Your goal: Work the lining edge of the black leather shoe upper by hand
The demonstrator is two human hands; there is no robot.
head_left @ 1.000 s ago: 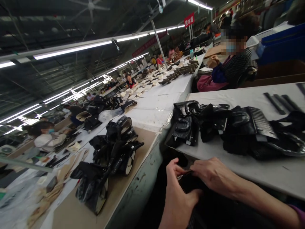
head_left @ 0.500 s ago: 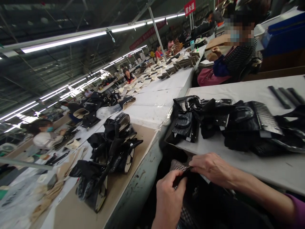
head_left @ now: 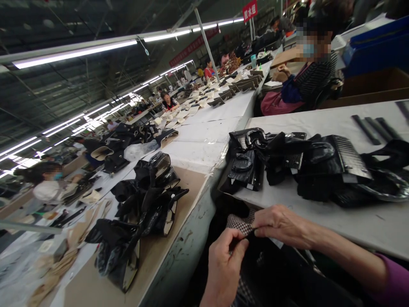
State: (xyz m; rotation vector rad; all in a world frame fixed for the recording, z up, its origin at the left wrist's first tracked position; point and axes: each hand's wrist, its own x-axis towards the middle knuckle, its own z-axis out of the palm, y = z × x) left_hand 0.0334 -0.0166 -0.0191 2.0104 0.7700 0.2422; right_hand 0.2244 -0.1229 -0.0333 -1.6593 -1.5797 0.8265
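Observation:
My left hand (head_left: pixel 223 266) pinches the edge of a black piece with a checkered lining (head_left: pixel 238 222), low in the view. Just to its right, my right hand (head_left: pixel 284 226) grips the same edge between thumb and fingers. The two hands are close together but a little apart, with the dark edge running between them. Black material hangs below the hands, and its lower part is lost in shadow.
Black bags (head_left: pixel 322 157) lie on the white table (head_left: pixel 367 230) at right, near dark strips (head_left: pixel 366 129). More black bags (head_left: pixel 123 251) rest on a brown board (head_left: pixel 92 281) at left. A seated person (head_left: pixel 315 81) works beyond the right table; others sit farther off.
The whole view has shifted slightly, so the tables and bags appear a little farther left. Both hands keep hold of the edge, with the left thumb and fingertips now closer together.

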